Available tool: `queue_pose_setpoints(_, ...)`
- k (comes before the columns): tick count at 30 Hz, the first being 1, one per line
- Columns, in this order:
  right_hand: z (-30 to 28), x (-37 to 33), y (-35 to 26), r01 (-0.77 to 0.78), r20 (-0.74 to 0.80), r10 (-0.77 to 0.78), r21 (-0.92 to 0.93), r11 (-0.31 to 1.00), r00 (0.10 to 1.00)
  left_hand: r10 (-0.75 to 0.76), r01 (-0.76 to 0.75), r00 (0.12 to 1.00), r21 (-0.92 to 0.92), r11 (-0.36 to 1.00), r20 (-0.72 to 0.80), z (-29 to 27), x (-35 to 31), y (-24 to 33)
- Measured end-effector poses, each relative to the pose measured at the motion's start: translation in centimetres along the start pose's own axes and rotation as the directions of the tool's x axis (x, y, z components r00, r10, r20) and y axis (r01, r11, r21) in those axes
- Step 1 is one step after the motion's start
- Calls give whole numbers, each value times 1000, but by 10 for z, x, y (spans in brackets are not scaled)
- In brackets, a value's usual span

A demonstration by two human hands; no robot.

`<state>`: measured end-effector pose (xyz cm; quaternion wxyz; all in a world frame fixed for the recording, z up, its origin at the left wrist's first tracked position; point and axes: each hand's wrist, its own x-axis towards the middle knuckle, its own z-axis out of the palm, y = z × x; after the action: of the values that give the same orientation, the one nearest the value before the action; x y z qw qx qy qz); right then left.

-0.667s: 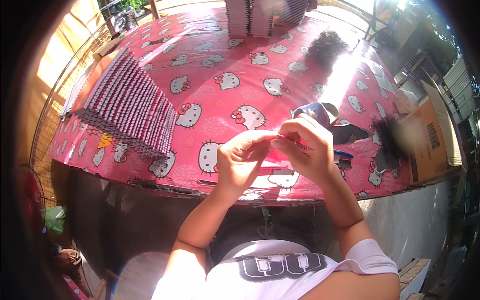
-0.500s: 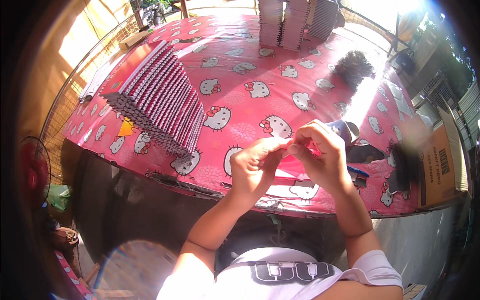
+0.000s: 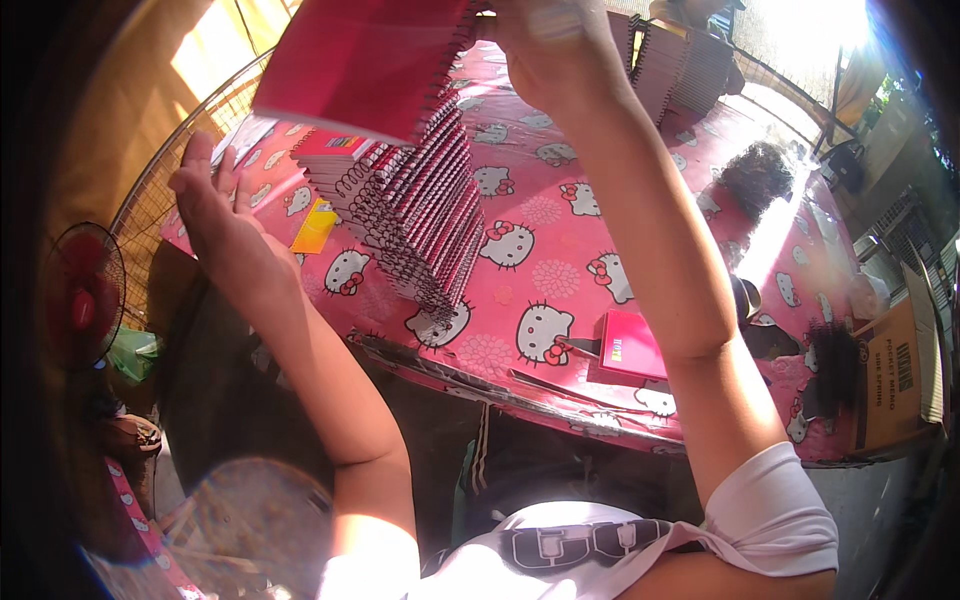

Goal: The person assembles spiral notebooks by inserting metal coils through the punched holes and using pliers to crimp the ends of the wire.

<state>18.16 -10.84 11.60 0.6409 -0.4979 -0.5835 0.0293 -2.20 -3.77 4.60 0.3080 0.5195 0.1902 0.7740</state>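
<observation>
My right hand [image 3: 555,50] is raised at the top of the view, closed at the coiled edge of a red spiral notebook [image 3: 365,65]. The notebook hangs tilted above a tall leaning stack of spiral notebooks [image 3: 425,205], partly covering its top. Off to the left, my left hand [image 3: 225,215] is open with fingers apart, just below the raised notebook and touching nothing I can see. A small pink notebook [image 3: 632,345] lies near the table's front edge, partly hidden by my right forearm.
A pink cat-patterned cloth covers the table [image 3: 490,355]. Beside the stack lies a yellow piece [image 3: 315,228]. More spiral notebooks [image 3: 665,65] stand at the back, a dark tangled bundle [image 3: 755,175] at right. A cardboard box [image 3: 890,375] and a red fan [image 3: 82,290] flank the table.
My hands were pinched together near the front edge; they have parted. The right went up and is now on the red notebook, the left went out left. The view has shifted.
</observation>
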Motion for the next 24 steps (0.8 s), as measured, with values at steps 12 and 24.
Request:
queue_pose_setpoints(12,29,-19,91,73,-96,-107,-303,950,990,-14,26,996,140,990,-83,55,-7,-63)
queue_pose_setpoints(24,-458,-333,81,-718,-711,158,-696,-20,685,645,776,530,-621,-109,550,27,-124,126)
